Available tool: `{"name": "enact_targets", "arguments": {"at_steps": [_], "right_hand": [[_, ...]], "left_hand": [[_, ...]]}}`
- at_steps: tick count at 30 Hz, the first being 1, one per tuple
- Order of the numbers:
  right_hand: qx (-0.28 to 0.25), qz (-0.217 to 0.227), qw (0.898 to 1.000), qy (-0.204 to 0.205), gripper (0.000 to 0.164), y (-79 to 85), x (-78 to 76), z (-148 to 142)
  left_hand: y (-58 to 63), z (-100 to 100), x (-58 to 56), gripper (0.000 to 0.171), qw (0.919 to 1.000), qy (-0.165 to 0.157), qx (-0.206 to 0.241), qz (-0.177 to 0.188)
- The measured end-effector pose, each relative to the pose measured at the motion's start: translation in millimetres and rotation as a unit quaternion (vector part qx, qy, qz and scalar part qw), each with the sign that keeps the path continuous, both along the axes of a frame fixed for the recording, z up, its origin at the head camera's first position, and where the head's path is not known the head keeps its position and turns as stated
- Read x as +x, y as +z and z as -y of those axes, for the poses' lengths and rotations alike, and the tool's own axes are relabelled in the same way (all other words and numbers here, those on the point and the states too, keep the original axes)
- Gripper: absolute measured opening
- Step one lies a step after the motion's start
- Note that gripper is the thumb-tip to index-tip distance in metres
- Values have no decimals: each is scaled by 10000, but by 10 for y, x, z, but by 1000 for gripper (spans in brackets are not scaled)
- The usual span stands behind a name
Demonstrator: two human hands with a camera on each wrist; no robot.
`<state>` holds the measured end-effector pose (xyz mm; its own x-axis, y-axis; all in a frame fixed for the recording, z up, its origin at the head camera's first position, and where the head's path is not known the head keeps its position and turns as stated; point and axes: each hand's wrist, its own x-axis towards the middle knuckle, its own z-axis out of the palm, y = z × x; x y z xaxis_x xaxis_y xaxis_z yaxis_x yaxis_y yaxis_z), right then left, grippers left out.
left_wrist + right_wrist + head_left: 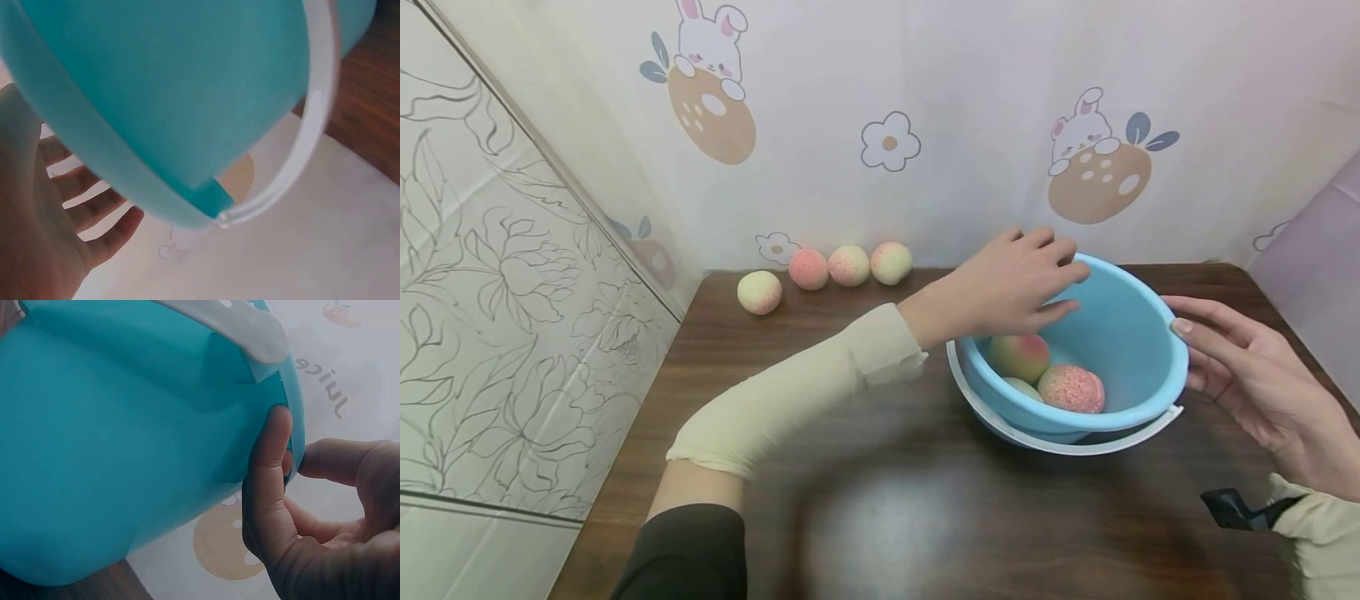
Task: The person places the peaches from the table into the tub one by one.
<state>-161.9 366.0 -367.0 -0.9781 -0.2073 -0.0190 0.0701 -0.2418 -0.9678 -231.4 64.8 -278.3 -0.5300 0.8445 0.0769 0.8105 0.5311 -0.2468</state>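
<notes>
A light blue bucket stands on the right side of the table, its white handle lowered along the front. Inside lie a yellow-red peach, a speckled pink peach and part of a pale one. My left hand is over the bucket's left rim, fingers loosely spread; the left wrist view shows them beside the rim with nothing held. On the right, my right hand pinches the rim between thumb and fingers, which the right wrist view shows close below the handle's joint.
Along the table's back left edge are several more peaches: a pale one at the end, then a pink one and two speckled ones, the last nearest the bucket. A printed curtain hangs right behind the dark wooden table.
</notes>
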Motion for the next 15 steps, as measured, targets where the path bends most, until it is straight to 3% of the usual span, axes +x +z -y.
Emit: {"name": "enact_targets", "arguments": {"at_steps": [9, 15], "right_hand": [[-25, 25, 10000, -23, 44, -11, 2, -5], [13, 65, 10000, -73, 43, -12, -2, -14]], "left_hand": [[-1, 167, -119, 43, 9982, 362, 246, -406], [-7, 282, -208, 44, 9953, 810, 390, -366]]}}
